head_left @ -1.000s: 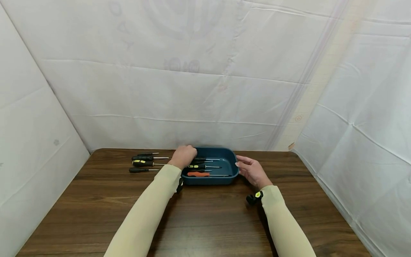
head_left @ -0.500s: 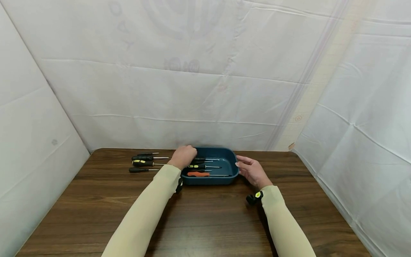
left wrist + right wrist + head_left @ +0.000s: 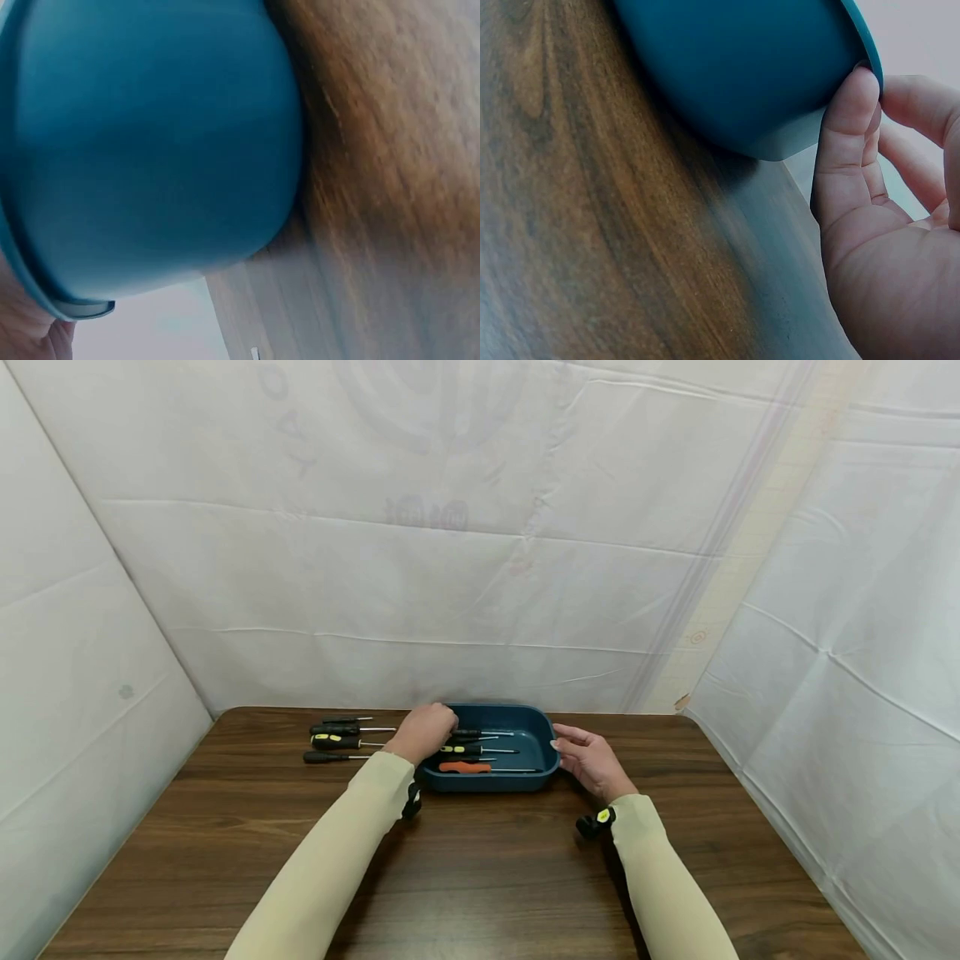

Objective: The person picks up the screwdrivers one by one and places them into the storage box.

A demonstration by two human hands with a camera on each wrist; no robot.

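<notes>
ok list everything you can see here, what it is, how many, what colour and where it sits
tray: one, dark blue, far middle of the table
screwdrivers in the tray: at least three; one with an orange handle nearest the person, one black and yellow behind it, one black at the back
screwdrivers on the table: four, black handles, one with yellow marks, in a row left of the tray
table: one, dark brown wood grain
backdrop sheets: white, creased, behind and on both sides
sleeves: two, cream, on both forearms
left hand: over the tray's left end, fingers curled
right hand: at the tray's right end, thumb touching its rim
</notes>
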